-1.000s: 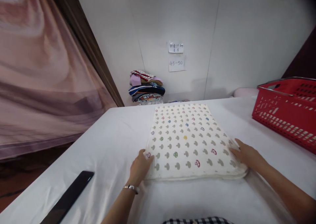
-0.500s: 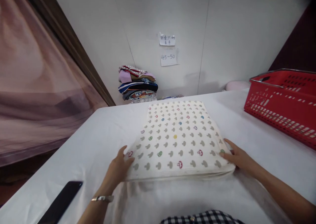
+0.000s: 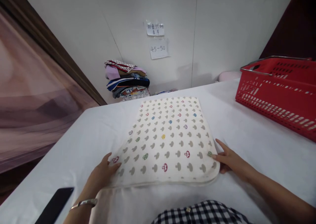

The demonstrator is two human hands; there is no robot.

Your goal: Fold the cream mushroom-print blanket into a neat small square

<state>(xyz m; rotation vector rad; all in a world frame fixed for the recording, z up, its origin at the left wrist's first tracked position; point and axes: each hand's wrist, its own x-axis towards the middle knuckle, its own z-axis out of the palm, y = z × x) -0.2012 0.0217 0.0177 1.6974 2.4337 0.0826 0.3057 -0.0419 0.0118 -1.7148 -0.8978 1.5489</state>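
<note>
The mushroom-print cloth (image 3: 160,145) lies flat on the desk (image 3: 247,131), its far end near the desk's far edge. The left hand (image 3: 101,174) has its thumb on the near left corner, the right hand (image 3: 230,159) its thumb on the right side; whether either pinches, I cannot tell. A phone (image 3: 55,204) lies toward the desk's left edge.

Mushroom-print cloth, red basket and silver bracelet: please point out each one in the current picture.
Mushroom-print cloth (image 3: 159,144): head view, on the middle of its upper face.
Red basket (image 3: 283,98): head view, on its near side wall.
Silver bracelet (image 3: 85,202): head view, on the visible band.
</note>
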